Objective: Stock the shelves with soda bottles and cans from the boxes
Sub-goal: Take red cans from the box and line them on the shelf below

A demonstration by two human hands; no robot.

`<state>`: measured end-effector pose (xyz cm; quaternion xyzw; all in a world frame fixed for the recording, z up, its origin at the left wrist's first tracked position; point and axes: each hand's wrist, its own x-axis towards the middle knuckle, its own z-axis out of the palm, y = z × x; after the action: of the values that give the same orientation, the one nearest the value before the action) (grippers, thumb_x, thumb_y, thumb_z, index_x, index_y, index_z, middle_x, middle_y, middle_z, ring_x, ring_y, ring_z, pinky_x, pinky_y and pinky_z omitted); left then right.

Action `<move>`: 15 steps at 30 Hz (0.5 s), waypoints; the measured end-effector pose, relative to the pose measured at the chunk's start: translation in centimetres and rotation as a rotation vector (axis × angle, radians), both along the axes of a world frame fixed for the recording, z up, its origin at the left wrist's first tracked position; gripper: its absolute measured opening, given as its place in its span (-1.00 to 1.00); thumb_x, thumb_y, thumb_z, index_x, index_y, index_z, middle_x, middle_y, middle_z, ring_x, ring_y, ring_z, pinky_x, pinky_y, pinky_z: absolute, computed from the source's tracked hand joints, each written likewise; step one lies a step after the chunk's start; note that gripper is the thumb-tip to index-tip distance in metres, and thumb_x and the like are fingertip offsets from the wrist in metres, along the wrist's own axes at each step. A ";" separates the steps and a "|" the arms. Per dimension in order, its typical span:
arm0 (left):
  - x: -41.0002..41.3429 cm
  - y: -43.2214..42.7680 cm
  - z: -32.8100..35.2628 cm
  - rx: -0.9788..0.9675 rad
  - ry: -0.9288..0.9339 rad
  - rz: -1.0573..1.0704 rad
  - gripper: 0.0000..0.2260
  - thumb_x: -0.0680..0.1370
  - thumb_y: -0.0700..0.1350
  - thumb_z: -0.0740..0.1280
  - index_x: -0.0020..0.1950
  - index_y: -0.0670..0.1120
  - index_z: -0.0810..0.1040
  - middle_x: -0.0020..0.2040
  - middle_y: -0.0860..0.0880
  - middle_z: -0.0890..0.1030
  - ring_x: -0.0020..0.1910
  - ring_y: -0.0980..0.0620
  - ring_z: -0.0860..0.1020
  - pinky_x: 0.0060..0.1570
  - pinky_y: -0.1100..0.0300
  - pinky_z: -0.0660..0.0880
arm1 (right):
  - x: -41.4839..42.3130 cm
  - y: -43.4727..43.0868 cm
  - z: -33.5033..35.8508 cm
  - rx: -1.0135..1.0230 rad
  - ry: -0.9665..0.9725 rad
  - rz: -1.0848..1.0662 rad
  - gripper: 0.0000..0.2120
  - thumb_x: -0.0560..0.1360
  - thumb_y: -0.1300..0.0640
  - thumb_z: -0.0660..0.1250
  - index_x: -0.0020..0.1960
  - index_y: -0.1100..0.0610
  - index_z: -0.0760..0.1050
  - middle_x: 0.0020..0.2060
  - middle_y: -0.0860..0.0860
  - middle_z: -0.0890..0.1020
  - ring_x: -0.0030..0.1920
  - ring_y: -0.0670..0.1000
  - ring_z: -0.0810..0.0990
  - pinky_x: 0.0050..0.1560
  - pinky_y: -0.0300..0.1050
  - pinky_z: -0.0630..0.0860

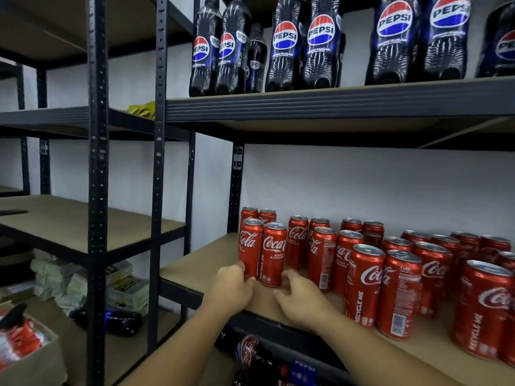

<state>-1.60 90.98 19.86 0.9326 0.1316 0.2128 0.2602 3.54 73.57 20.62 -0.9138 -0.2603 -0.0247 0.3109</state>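
Hands are sitting low beside the black steel upright post (235, 190): the left hand (232, 285) is curling its fingers round the base of the slim red aluminium Coca-Cola can (250, 247) nearest that post, while the right hand (299, 298) is hovering half-curled at the foot of the matching red can (274, 254) just beyond, grip unclear. Both are standing on the brown board shelf (195, 263). Full cans are probably feeling heavy, stiff and slick, so wrapping the mid-body is looking safer than pinching the base

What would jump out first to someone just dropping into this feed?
Red Coca-Cola cans crowd the middle shelf, right of centre. At their left end the left hand grips the leftmost front can, the right hand close beside its neighbour. Dark Pepsi bottles line the upper shelf.
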 end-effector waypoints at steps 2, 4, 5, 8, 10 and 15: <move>-1.1 -1.1 -0.2 0.055 0.029 -0.024 -0.70 0.65 0.04 0.27 0.35 -0.01 0.49 0.17 -0.02 0.63 0.11 -0.03 0.60 0.14 0.05 0.57 | -1.1 -1.3 -0.3 -0.122 -0.015 0.046 -0.46 0.62 -0.10 0.26 0.56 -0.02 0.28 0.47 -0.04 0.45 0.42 0.00 0.44 0.41 -0.10 0.40; -2.2 -2.4 -0.5 0.093 0.068 -0.053 -0.74 0.64 0.04 0.27 0.28 -0.02 0.54 0.13 -0.03 0.64 0.06 -0.04 0.60 0.10 0.03 0.59 | -2.4 -2.7 -0.6 -0.209 -0.026 0.067 -0.46 0.64 -0.10 0.23 0.57 0.03 0.28 0.49 -0.01 0.42 0.44 0.02 0.42 0.42 -0.11 0.37; -2.8 -3.2 -0.7 0.117 0.089 -0.066 -0.77 0.64 0.04 0.26 0.23 -0.03 0.55 0.08 -0.04 0.64 0.01 -0.04 0.60 0.04 0.05 0.58 | -3.1 -3.5 -0.7 -0.235 -0.034 0.076 -0.48 0.65 -0.09 0.22 0.56 0.05 0.30 0.48 0.01 0.43 0.44 0.03 0.42 0.42 -0.10 0.37; -4.8 -5.4 -1.2 0.210 0.113 -0.120 -0.78 0.65 0.03 0.23 0.16 -0.05 0.55 0.03 -0.08 0.65 0.03 -0.12 0.60 -0.02 0.06 0.54 | -5.5 -6.1 -0.7 -0.256 -0.056 0.091 -0.60 0.65 -0.06 0.21 0.42 0.08 0.44 0.34 0.04 0.55 0.29 0.04 0.52 0.32 -0.09 0.45; -6.0 -6.8 -1.4 0.234 0.112 -0.156 -0.78 0.65 0.05 0.23 0.15 -0.05 0.54 0.05 -0.08 0.65 0.05 -0.15 0.59 0.00 0.03 0.54 | -6.9 -8.2 -0.6 -0.260 -0.056 0.095 -0.68 0.63 -0.05 0.23 0.32 0.06 0.50 0.22 0.02 0.60 0.17 0.02 0.56 0.24 -0.06 0.50; -9.0 -11.3 -0.9 0.271 0.091 -0.258 -0.68 0.65 0.05 0.26 0.32 -0.08 0.54 0.18 -0.10 0.65 0.15 -0.12 0.58 0.12 0.01 0.54 | -10.0 -14.0 0.0 -0.283 -0.093 0.097 -0.57 0.62 -0.09 0.23 0.44 0.02 0.42 0.33 0.00 0.55 0.31 0.04 0.51 0.35 -0.02 0.45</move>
<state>-10.56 79.70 18.96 0.9769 -0.0073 0.1512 0.1510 -6.43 59.58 20.63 -0.9326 -0.3194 -0.0150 0.1673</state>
